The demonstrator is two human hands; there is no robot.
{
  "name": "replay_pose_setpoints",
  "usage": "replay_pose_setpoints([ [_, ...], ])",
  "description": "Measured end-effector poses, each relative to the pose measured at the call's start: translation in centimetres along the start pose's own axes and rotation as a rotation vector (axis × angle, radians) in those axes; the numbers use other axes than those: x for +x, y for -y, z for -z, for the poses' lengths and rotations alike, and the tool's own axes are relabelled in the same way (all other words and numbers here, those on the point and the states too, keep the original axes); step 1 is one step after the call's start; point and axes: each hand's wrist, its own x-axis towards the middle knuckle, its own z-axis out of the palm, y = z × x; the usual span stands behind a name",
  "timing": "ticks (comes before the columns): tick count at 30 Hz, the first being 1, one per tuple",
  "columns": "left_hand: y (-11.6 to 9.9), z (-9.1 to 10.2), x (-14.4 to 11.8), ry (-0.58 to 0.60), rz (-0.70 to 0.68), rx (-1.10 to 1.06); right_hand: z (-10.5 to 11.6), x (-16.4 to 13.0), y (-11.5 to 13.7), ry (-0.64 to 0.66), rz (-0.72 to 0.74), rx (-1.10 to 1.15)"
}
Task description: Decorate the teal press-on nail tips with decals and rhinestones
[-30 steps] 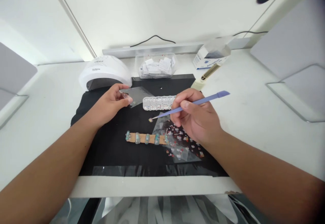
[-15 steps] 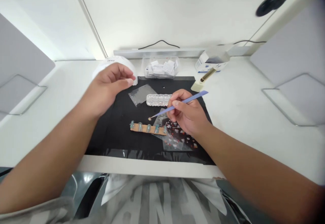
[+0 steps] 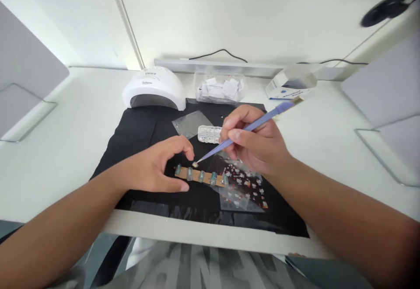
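Purple tweezers [image 3: 252, 125] are held in my right hand [image 3: 256, 138], with a small pale sticker or charm [image 3: 195, 165] at their tip. That tip is just above a tan strip [image 3: 193, 174] bearing several glittery teal false nails [image 3: 201, 176]. My left hand [image 3: 160, 164] is at the strip's left end, thumb and forefinger apart, holding nothing. It cannot be told whether it touches the strip. A sheet of printed nail stickers [image 3: 244, 184] lies under my right wrist. Behind the tweezers, my right fingers partly cover a clear compartment case [image 3: 207, 134].
A black mat [image 3: 138, 125] covers the middle of the white table [image 3: 98, 92]. At the back stand a white nail lamp [image 3: 154, 83], a clear box of white packets [image 3: 219, 88] and an open carton [image 3: 292, 85]. A clear bag [image 3: 193, 123] lies on the mat.
My left hand has come down from near the lamp to the strip's left end, its fingers spreading. The tweezers, still in my right hand, have moved closer to the strip. The view has shifted.
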Motion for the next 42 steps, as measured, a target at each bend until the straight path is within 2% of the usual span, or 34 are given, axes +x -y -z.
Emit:
replay_pose_setpoints([
  [3, 0.0, -0.5, 0.3, 0.046, 0.053, 0.035, 0.7, 0.4, -1.3, 0.0, -0.075, 0.023],
  [6, 0.4, -0.7, 0.4, 0.069, 0.043, 0.06, 1.3, 0.5, -2.1, 0.001, -0.117, 0.039],
  [16, 1.1, -1.3, 0.9, 0.031, -0.144, 0.102, 1.8, -0.3, -2.9, 0.076, -0.241, 0.036],
  [24, 1.2, -1.5, 0.8, 0.016, -0.138, 0.1, 1.6, -0.3, -3.6, 0.1, -0.264, 0.08],
  [30, 1.0, -1.6, 0.7, -0.003, -0.137, 0.11, 2.2, 0.0, -3.8, 0.104, -0.283, 0.146],
  [42, 0.7, -2.2, 1.0, -0.034, -0.224, 0.152, 2.4, 0.0, -3.8, 0.081, -0.28, 0.152],
])
